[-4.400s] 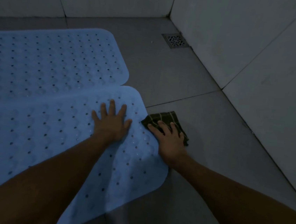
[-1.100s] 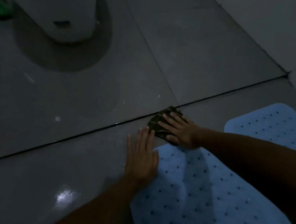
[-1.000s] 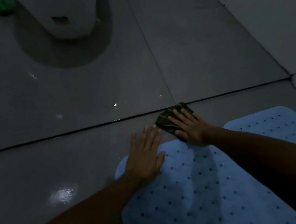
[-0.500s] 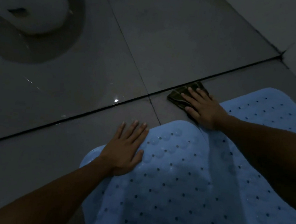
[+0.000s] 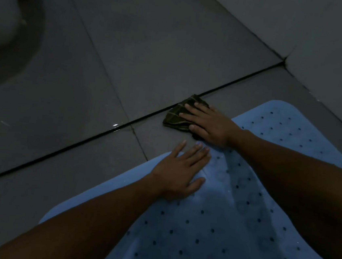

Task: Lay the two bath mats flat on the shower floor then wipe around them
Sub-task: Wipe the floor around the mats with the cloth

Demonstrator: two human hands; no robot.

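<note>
A dim bathroom floor (image 5: 132,51) of large grey tiles fills the view, crossed by dark grout lines, with a pale tiled wall (image 5: 323,40) rising at the upper right.

Two blue bath mats lie on this floor at the lower right. The near mat (image 5: 208,228), dotted with small dark holes, spreads flat from the bottom edge up toward the middle, its rounded corner ending just short of a grout line. The far mat (image 5: 292,131) lies beyond it, toward the wall, its rounded end pointing up and left; the right forearm crosses over the seam between them, so how they meet there cannot be told.

Just off the far mat's end, on bare tile beside the long dark grout line, sits a folded dark cloth (image 5: 180,115) with pale stripes. The right hand (image 5: 208,125) presses flat on it, fingers spread and extended, palm down, covering the cloth's near half without curling around it.

The left hand (image 5: 180,172) rests palm down on the top corner of the near mat, fingers straight and close together, fingertips reaching past the mat's edge onto the tile, holding nothing.

At the far upper left a pale curved fixture (image 5: 0,16) stands on the floor, with a dark shadow around its base.
</note>
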